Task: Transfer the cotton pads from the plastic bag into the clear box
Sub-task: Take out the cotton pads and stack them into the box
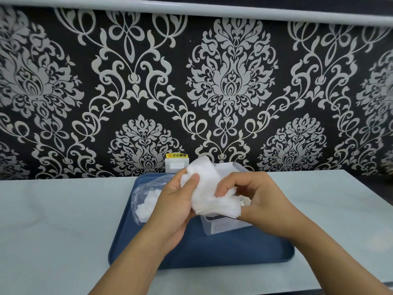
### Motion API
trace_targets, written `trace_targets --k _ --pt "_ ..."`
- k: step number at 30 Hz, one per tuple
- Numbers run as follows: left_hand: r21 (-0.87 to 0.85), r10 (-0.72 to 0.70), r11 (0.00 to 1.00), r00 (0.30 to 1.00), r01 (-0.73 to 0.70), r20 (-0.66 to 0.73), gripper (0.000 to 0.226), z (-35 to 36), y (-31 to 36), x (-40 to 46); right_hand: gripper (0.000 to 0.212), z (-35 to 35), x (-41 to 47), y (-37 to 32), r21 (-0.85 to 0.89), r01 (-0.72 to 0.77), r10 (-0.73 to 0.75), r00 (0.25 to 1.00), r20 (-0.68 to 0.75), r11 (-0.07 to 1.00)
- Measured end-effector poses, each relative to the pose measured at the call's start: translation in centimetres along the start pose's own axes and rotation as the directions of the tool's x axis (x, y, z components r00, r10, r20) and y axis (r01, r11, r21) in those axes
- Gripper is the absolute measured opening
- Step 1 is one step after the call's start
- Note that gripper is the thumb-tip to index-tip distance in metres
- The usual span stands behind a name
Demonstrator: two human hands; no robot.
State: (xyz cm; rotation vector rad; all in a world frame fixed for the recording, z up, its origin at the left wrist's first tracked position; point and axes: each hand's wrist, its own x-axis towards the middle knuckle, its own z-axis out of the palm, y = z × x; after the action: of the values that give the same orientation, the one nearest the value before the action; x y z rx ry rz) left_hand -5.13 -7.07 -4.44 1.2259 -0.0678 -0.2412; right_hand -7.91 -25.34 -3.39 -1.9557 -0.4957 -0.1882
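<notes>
A thick fanned stack of white cotton pads (209, 193) is held above the clear box (221, 225). My left hand (174, 207) grips the stack from the left, thumb on top. My right hand (255, 199) pinches its right side with curled fingers. The clear box stands on the blue tray (191, 252), mostly hidden behind the pads and hands; its raised lid (230, 167) shows behind them. The plastic bag (146, 199) lies on the tray's left part with more white pads inside.
The tray rests on a pale table (63, 220) against a black-and-silver patterned wall. A white wall socket (176, 165) with a yellow warning label sits just behind the tray.
</notes>
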Motion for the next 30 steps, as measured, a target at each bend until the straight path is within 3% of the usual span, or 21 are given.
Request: trace_targets --k 5,10,16,19,23,26,30 --pt "0.219 0.168 0.961 0.985 -0.171 0.03 0.023 0.1 -0.3 0.1 0.059 -0.7 0.1 -0.8 0.272 -0.025 0.039 0.998 -0.046 0.962" --pt "0.276 0.073 0.952 0.973 -0.133 0.219 0.04 -0.1 0.2 -0.4 0.061 -0.9 0.2 -1.0 0.189 -0.064 0.073 0.997 -0.039 0.98" --pt "0.269 0.006 0.959 0.956 -0.089 0.293 0.043 -0.4 0.6 -0.5 0.066 -1.0 0.3 -1.5 0.2 -0.108 0.108 0.994 0.012 0.974" --pt "0.319 -0.029 0.944 0.943 -0.084 0.333 0.044 -0.6 0.6 -0.6 0.068 -0.8 0.2 -2.0 0.089 -0.117 0.114 0.992 0.046 0.989" --pt "0.317 -0.064 0.947 0.938 -0.049 0.339 0.018 -0.9 0.8 -0.5 0.065 -0.6 -0.1 -2.6 -0.101 -0.088 0.093 0.995 0.042 0.991" --pt "0.36 -0.061 0.93 0.938 -0.07 0.34 0.029 -1.0 0.5 -0.4 0.062 0.0 -0.1 -2.2 -0.317 -0.04 0.055 0.998 0.036 0.948" --pt "0.302 -0.018 0.952 0.973 -0.053 0.23 0.021 -0.2 -0.2 -0.4 0.064 1.0 0.2 -1.9 -0.332 -0.005 -0.017 0.998 -0.063 0.943"
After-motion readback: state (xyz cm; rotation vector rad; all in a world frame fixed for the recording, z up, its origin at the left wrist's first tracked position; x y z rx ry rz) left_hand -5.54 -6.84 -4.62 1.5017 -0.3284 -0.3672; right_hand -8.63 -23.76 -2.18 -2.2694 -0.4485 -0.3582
